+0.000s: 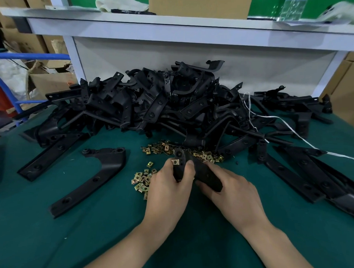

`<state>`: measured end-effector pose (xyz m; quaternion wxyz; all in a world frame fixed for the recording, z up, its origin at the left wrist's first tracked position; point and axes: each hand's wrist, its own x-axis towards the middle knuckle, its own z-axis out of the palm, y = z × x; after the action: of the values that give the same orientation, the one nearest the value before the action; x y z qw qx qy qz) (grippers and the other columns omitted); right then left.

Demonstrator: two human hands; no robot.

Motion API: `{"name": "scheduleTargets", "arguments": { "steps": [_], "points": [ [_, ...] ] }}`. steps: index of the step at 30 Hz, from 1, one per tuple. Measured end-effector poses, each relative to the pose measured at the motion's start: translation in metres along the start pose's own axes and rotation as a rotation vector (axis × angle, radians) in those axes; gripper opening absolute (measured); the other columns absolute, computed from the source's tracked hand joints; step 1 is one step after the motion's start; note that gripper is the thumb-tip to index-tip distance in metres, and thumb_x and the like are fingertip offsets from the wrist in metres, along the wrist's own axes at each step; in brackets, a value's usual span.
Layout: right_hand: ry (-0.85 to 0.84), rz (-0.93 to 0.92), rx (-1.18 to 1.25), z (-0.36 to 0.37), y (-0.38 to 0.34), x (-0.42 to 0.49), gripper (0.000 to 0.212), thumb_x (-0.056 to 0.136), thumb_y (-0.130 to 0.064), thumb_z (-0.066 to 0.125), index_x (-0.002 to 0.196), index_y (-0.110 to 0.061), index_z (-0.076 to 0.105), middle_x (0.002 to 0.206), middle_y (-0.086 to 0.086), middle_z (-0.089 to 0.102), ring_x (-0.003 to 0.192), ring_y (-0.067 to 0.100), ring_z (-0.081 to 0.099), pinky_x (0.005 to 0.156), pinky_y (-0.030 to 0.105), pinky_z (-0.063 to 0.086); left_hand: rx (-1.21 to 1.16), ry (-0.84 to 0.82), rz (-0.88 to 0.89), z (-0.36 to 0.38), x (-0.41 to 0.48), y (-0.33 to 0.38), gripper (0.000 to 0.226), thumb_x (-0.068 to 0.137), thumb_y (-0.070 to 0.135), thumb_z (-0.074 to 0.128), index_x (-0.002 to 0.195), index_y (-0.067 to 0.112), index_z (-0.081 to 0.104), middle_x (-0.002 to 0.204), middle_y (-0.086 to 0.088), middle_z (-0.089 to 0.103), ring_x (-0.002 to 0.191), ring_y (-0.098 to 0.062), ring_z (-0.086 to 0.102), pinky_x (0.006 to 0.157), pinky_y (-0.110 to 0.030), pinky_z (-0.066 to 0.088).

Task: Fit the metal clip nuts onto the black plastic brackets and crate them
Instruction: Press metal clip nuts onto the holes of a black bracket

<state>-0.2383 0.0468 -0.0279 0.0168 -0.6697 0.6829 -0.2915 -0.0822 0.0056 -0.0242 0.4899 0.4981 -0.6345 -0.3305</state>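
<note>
Left hand (170, 183) pinches clip nut (175, 161) at bracket (193, 170) edge by thumb; right hand (230, 194) grips bracket body. Best push nut square, fully seated.

A: What does my feed show of the worker's own body?

B: From my console I count two arms. The left grip (168, 187) is a bare hand, and the right grip (232, 198) is bare as well.

A: And up the arms?

B: I see the left forearm (132, 246) and the right forearm (278, 251) uncovered right down to the bottom edge of my picture, wrists bare too.

A: Any finer detail?

B: On the left thumb (189, 170) I can pick out a nail, cut short. The right grip shows me its back and knuckles; its nails I cannot make out.
</note>
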Motion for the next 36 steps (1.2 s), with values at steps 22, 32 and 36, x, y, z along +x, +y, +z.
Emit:
{"name": "scheduleTargets", "arguments": {
  "steps": [22, 32, 36],
  "points": [
    [-0.016, 0.006, 0.000, -0.0012, 0.0003, -0.0002, 0.047, 0.087, -0.057, 0.064, 0.128, -0.049, 0.044, 0.098, -0.017, 0.068, 0.087, 0.013, 0.065, 0.062, 0.030, 0.043, 0.012, -0.020, 0.048, -0.0008, 0.0009, -0.0012, 0.038, 0.095, 0.049, 0.054, 0.071, 0.020, 0.050, 0.050, 0.015, 0.050, 0.046, -0.007, 0.043, 0.046, -0.020, 0.031],
    [-0.024, 0.005, -0.014, -0.0015, 0.0006, 0.0005, 0.045, 0.086, -0.061, 0.058, 0.128, -0.050, 0.046, 0.096, -0.016, 0.067, 0.087, 0.014, 0.064, 0.061, 0.029, 0.042, 0.025, -0.034, 0.044, -0.0012, 0.0010, 0.0007, 0.037, 0.098, 0.042, 0.055, 0.069, 0.020, 0.047, 0.048, 0.017, 0.048, 0.045, -0.007, 0.042, 0.046, -0.019, 0.028],
    [-0.021, 0.002, -0.014, -0.0008, 0.0015, 0.0001, 0.045, 0.086, -0.059, 0.060, 0.127, -0.049, 0.046, 0.095, -0.016, 0.067, 0.086, 0.014, 0.064, 0.061, 0.030, 0.044, 0.026, -0.036, 0.053, -0.0014, 0.0008, -0.0002, 0.038, 0.099, 0.042, 0.055, 0.068, 0.021, 0.046, 0.048, 0.016, 0.047, 0.045, -0.007, 0.041, 0.046, -0.020, 0.028]
  ]
}}
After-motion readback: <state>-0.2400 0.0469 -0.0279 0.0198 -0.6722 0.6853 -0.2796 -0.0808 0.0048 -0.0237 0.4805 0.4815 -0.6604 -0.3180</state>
